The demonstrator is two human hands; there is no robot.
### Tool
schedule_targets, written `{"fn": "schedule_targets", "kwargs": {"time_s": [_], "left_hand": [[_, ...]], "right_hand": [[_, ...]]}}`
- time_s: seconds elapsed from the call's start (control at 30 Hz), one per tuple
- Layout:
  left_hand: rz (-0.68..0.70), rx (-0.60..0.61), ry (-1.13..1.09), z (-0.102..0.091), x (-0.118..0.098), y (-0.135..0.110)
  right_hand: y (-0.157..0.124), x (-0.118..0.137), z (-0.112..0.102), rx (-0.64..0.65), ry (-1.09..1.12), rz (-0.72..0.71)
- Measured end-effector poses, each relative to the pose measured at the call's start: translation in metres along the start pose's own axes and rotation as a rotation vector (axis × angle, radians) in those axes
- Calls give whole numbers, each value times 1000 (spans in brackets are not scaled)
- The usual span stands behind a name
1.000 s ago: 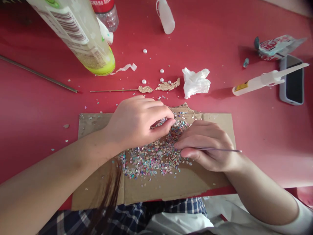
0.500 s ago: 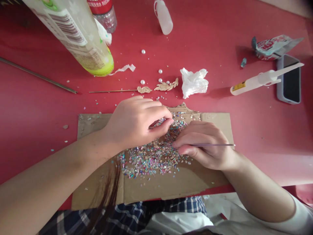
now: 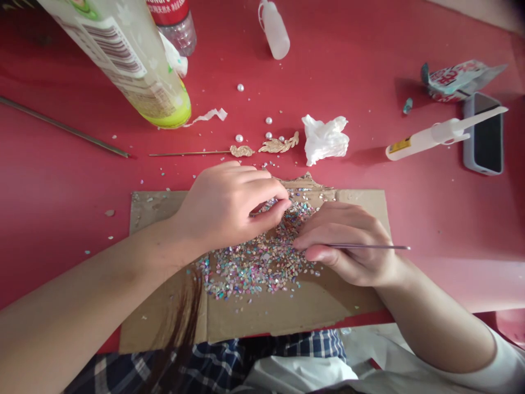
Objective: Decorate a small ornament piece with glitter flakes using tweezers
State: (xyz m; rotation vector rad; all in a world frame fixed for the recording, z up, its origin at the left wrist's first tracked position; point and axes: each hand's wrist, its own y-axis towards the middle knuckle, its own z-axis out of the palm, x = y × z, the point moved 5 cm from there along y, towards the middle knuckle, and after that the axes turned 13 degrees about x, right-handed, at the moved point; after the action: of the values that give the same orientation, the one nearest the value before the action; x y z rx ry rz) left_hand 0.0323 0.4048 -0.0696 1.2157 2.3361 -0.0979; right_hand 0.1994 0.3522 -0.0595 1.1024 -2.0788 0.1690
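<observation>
My right hand (image 3: pixel 348 241) pinches a thin, dark metal stick (image 3: pixel 369 247) between thumb and forefinger. The stick lies nearly level, its far end jutting out past my knuckles to the right. My left hand (image 3: pixel 233 205) is curled, thumb and forefinger pressed together; whatever they may hold is hidden. Both hands hover over a spread of small, shiny, multicoloured chips (image 3: pixel 246 273) on a flat piece of cardboard (image 3: pixel 303 312). Just beyond my left hand lie a gold hairpin-like stick with a leaf end (image 3: pixel 241 150) and a gold leaf piece (image 3: pixel 279 144).
Crumpled white tissue (image 3: pixel 326 139) and several pearl beads (image 3: pixel 240 87) lie beyond the cardboard. At right are a slim glue bottle (image 3: pixel 422 141), a phone (image 3: pixel 484 148) and a foil packet (image 3: pixel 455 79). A large drink bottle (image 3: pixel 135 71) and a metal rod (image 3: pixel 65 127) occupy the left.
My right hand and the thin stick have shifted slightly to the right. More of the stick shows past my right hand. My left hand has stayed in place.
</observation>
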Motion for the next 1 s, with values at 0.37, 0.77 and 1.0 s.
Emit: {"fn": "schedule_targets", "kwargs": {"time_s": [0.37,0.77,1.0], "left_hand": [[31,-38,22,-3,-1,-2],[3,-4,18,0,0,-1],[-8,4,16,0,1,-1]], "right_hand": [[1,0,2,38,-61,15],[-1,1,2,34,-85,-7],[0,2,1,1,-42,-26]]}}
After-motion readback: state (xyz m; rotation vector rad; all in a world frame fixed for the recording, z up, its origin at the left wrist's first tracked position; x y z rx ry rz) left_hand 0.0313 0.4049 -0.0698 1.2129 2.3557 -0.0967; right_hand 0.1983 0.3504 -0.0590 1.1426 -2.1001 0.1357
